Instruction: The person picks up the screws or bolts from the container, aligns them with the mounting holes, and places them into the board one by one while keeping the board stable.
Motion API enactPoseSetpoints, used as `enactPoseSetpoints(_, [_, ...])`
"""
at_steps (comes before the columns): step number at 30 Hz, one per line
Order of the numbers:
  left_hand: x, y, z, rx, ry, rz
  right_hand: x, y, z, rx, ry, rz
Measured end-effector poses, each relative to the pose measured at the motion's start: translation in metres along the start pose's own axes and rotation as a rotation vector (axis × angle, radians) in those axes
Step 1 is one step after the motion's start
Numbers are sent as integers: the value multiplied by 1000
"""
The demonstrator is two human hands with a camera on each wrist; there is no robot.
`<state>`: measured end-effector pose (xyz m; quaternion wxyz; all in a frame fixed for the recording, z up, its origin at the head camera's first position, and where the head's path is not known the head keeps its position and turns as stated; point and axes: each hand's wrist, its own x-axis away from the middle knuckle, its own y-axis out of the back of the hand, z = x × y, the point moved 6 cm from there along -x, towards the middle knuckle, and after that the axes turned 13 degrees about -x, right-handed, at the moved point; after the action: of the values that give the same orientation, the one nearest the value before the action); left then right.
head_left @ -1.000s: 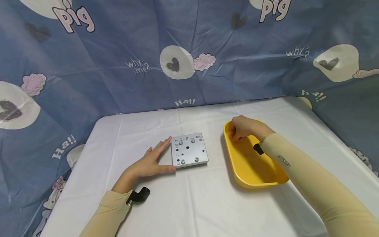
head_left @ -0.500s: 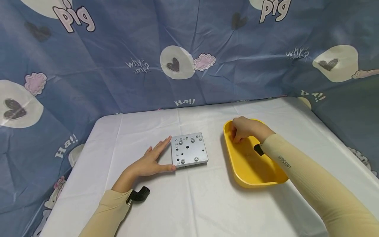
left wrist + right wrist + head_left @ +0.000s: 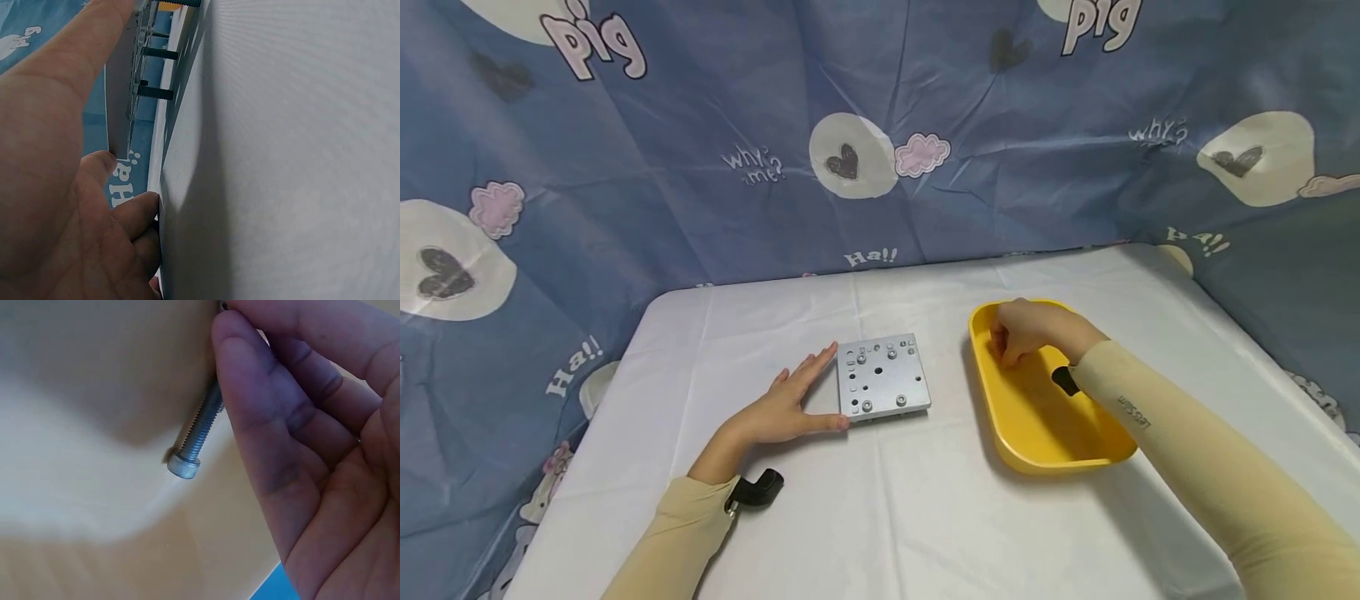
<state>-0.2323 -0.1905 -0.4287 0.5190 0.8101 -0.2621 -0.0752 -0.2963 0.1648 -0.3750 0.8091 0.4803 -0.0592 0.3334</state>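
A silver metal plate (image 3: 883, 375) with holes and several socket-head screws stands in the middle of the table. My left hand (image 3: 782, 408) spans its left side with spread fingers, thumb at the near corner and index finger at the far corner. In the left wrist view, screw threads (image 3: 156, 92) poke out beneath the plate. My right hand (image 3: 1026, 329) is down in the yellow bin (image 3: 1011, 458), fingers drawn together. The right wrist view shows a small metal piece (image 3: 224, 305) at its pinched fingertips, mostly hidden. Close by lies a socket-head screw (image 3: 194, 440), its end hidden behind the fingers.
The bin stands to the right of the plate on a white-covered table (image 3: 820, 525). A blue printed cloth (image 3: 737, 208) hangs behind the table and along its sides. Both wrists carry black mounts over beige sleeves (image 3: 1195, 442).
My right hand shifts slightly within the bin, staying low near its left wall. The left hand and the plate keep their places; the head view drifts a little.
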Motion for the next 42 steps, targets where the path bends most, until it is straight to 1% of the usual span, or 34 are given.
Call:
enactPoseSetpoints(7, [-2,1,1,-9,8,-1,1,2,-3,-44,-20,-21])
enactPoseSetpoints(10, [-3,1,1,-9,-5,-2,3,2,-5,-39,-28,-23])
enactPoseSetpoints(16, [-1,-1,0,5,3,4,6,0,-7,-5,-23,-12])
enactPoseSetpoints(22, [-1,-1,0,0,7,2,6,0,-11,-20,-28,-8])
enactPoseSetpoints(25, [0,0,-1,-1,0,0,6,-1,-15,-34,-46,-6])
enactPoseSetpoints(32, [-1,-1,-1,-4,6,13,6,-2,-14,-82,-86,1])
enactPoseSetpoints(42, [-1,-2,0,-7,7,6,4,-2,-14,-73,-122,10])
